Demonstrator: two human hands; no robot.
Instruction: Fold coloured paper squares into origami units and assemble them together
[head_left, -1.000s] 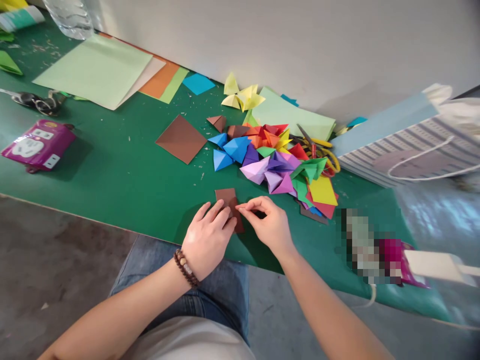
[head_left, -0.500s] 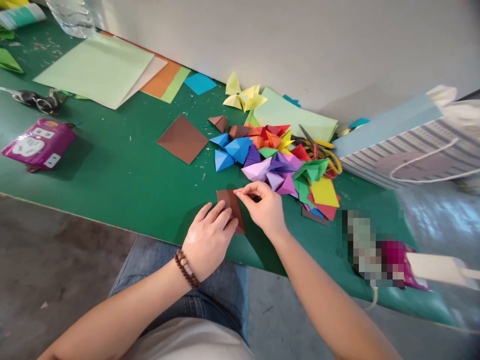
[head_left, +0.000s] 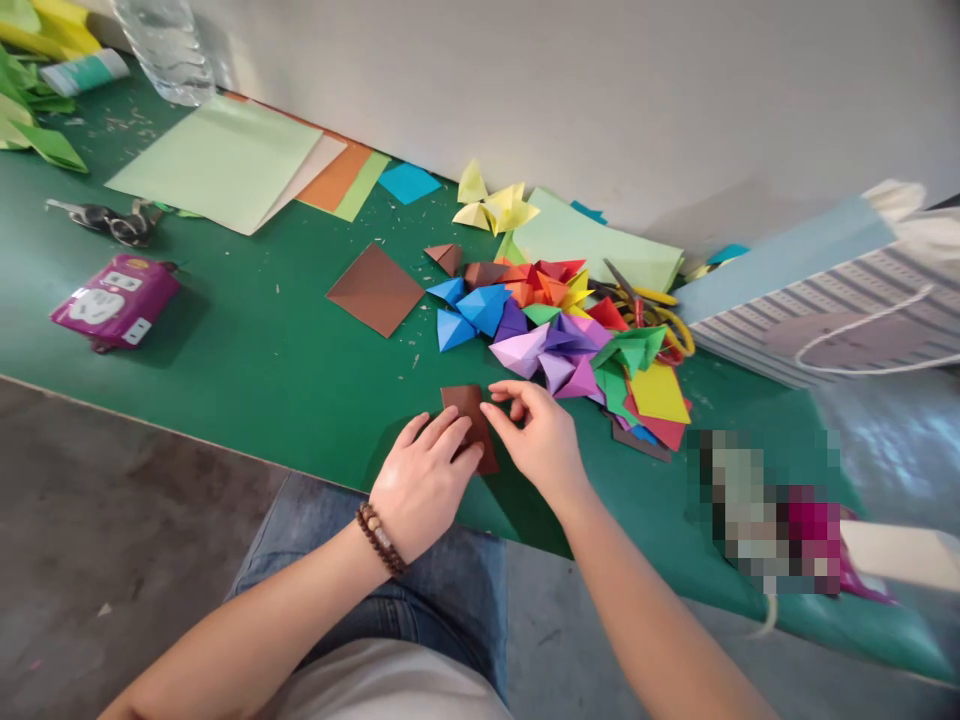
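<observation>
A folded brown origami paper (head_left: 463,398) lies on the green table near its front edge. My left hand (head_left: 426,470) rests on the paper with outstretched fingers, pressing its left part and hiding some of it. At the paper's right edge is my right hand (head_left: 536,430), thumb and forefinger slightly apart with nothing visible between them. Beyond both hands a square brown sheet (head_left: 376,290) lies flat, and a small folded brown piece (head_left: 447,258) sits behind it. To the right are folded blue pieces (head_left: 480,310) and purple pieces (head_left: 559,345).
Yellow-handled scissors (head_left: 675,325) lie behind the colourful pile, beside a striped paper bag (head_left: 832,290). On the left are a purple packet (head_left: 116,300), dark scissors (head_left: 124,222) and large pale green sheets (head_left: 217,160). A clear bottle (head_left: 169,50) stands by the wall.
My right thumb and forefinger have parted from their pinch at the paper's top edge and moved slightly down its right side. My left hand stays on the paper. The view has shifted slightly.
</observation>
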